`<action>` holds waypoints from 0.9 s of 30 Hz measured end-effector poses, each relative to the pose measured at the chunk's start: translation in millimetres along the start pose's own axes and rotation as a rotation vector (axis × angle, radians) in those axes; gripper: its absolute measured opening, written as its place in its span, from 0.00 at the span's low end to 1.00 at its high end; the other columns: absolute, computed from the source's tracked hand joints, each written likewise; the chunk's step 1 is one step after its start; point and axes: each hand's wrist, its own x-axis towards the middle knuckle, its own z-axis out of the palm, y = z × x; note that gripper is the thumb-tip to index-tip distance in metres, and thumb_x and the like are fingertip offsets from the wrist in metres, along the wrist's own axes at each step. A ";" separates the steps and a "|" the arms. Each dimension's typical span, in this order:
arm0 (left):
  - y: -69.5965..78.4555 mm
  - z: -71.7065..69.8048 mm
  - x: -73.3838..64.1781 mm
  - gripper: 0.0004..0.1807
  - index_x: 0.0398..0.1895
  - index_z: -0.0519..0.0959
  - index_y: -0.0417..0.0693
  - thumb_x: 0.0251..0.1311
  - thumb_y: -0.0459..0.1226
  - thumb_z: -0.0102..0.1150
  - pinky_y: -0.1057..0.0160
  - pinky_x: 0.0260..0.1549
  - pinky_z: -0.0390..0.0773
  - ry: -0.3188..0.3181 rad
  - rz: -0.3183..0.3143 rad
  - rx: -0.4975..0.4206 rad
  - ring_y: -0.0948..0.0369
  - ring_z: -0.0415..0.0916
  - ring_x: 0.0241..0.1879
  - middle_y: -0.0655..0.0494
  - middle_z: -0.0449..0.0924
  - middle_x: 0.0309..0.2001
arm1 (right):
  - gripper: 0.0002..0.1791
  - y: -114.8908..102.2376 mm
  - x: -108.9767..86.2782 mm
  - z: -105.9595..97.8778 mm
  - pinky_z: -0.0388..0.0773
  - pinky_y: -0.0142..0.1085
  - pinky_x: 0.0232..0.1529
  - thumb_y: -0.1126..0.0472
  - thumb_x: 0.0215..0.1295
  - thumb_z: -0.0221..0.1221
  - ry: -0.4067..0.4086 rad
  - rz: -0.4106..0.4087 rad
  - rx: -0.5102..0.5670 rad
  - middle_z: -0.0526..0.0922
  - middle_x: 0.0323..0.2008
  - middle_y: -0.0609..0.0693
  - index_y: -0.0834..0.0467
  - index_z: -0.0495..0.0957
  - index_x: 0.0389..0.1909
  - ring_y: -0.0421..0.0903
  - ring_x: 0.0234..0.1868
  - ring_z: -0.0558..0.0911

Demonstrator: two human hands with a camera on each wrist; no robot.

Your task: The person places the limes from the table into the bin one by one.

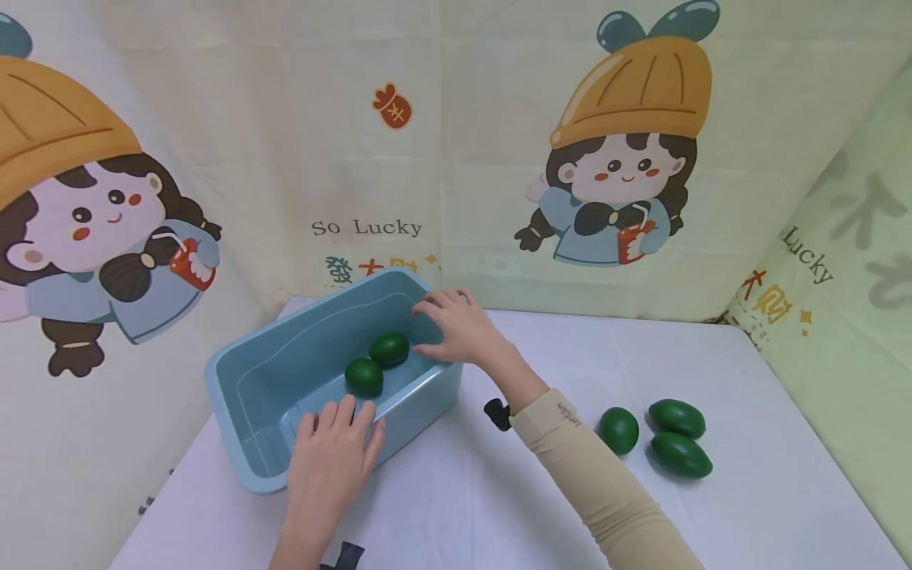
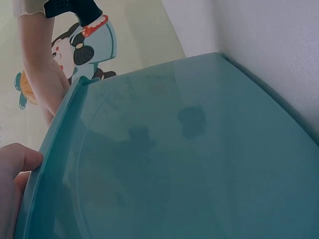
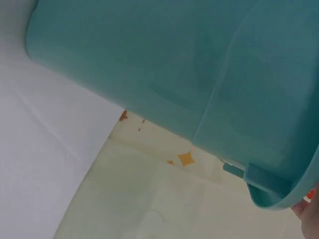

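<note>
A light blue plastic bin [image 1: 420, 416] stands slanted on the white table. Inside it, side by side, lie two smooth dark green oval fruits [image 1: 364, 378]. My left hand [image 1: 331, 451] grips the near rim, fingers over the edge and thumb outside; in the left wrist view its thumb [image 2: 27, 158] lies against the rim. At the right end of the bin my right hand [image 1: 459, 328] holds the rim, its fingers bent over it. Only a small part of the right hand [image 3: 310, 219] shows in the right wrist view, behind the rim.
To the right, on the white table [image 1: 541, 507], sit three more dark green fruits [image 1: 618, 431], two of them close together. A printed cloth [image 1: 484, 158] hangs behind the table's back edge and along its sides. Black wrist cameras [image 1: 497, 414] are strapped to the wrists.
</note>
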 end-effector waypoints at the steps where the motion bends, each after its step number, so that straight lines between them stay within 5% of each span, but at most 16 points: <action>1: 0.2 0.2 -0.1 0.27 0.30 0.73 0.46 0.66 0.50 0.23 0.56 0.28 0.62 0.002 0.001 -0.001 0.53 0.61 0.26 0.51 0.65 0.25 | 0.29 0.7 -1.3 -0.6 0.50 0.48 0.63 0.40 0.53 0.59 0.004 0.003 0.000 0.69 0.55 0.46 0.47 0.70 0.55 0.47 0.60 0.64; 8: 1.7 -1.6 -1.2 0.29 0.31 0.73 0.46 0.66 0.51 0.20 0.56 0.29 0.62 -0.023 -0.009 0.009 0.54 0.61 0.26 0.52 0.64 0.25 | 0.29 6.1 -10.8 -5.4 0.52 0.48 0.61 0.40 0.52 0.60 0.044 0.018 0.020 0.69 0.54 0.47 0.46 0.70 0.55 0.47 0.58 0.66; 27: 2.5 -1.1 -1.2 0.25 0.27 0.71 0.46 0.66 0.49 0.24 0.57 0.27 0.60 0.031 0.005 0.006 0.55 0.58 0.24 0.52 0.60 0.23 | 0.28 22.9 -36.1 -13.3 0.52 0.50 0.60 0.42 0.52 0.61 0.120 0.030 0.047 0.70 0.54 0.49 0.49 0.72 0.53 0.48 0.58 0.66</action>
